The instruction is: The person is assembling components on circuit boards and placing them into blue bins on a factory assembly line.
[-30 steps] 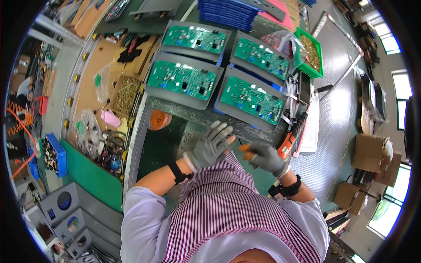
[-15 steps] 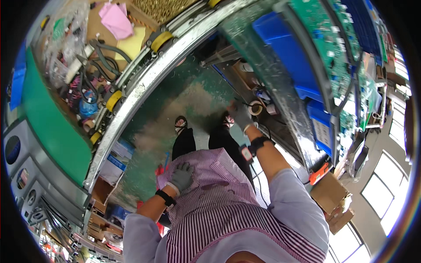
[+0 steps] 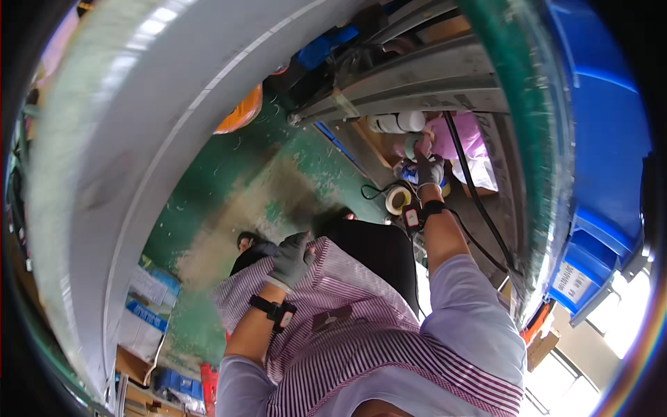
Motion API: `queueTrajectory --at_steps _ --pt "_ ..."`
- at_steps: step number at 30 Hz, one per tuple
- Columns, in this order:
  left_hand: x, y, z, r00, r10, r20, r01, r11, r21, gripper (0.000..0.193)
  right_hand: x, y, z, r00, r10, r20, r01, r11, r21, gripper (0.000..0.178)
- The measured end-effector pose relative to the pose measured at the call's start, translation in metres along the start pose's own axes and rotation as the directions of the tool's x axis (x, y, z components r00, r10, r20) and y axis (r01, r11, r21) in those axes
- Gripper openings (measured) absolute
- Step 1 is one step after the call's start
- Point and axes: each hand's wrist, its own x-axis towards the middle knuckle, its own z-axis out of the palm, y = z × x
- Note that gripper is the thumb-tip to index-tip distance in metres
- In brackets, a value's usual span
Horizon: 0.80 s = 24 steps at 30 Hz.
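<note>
My left hand, in a grey glove with bare fingertips, rests on the striped apron over my bent knee, fingers stretched out. My right hand, gloved alike, reaches onto a low shelf under the workbench. Its fingers extend to a pale green roll and seem to touch it; part of the grip is hidden. Beside that hand lie a cream tape roll and a blue-and-white item I cannot make out. A white cylindrical container and pink plastic sheeting are just beyond.
A black cable hangs across the shelf opening. The green bench edge and blue bins rise at the right. A large grey panel curves along the left. An orange round object is on the far floor.
I have bent lower and forward, and the bench edges loom closer. My right hand has moved onto the shelf by the pale green roll. The left hand stays on the apron.
</note>
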Motion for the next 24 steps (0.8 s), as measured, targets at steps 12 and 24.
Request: queueTrajectory --at_steps 12,24 --pt "0.137 -0.033 0.018 0.956 0.022 0.291 -0.070 0.985 0.157 0.044 0.068 0.098 0.032 0.897 -0.394 -0.200 0.410 0.575 0.708 0.027" --pt "0.154 0.056 -0.045 0.744 0.628 -0.228 -0.633 0.772 0.057 0.089 -0.153 -0.087 -0.072 0.274 -0.870 0.411 0.828 0.430 0.359 0.019"
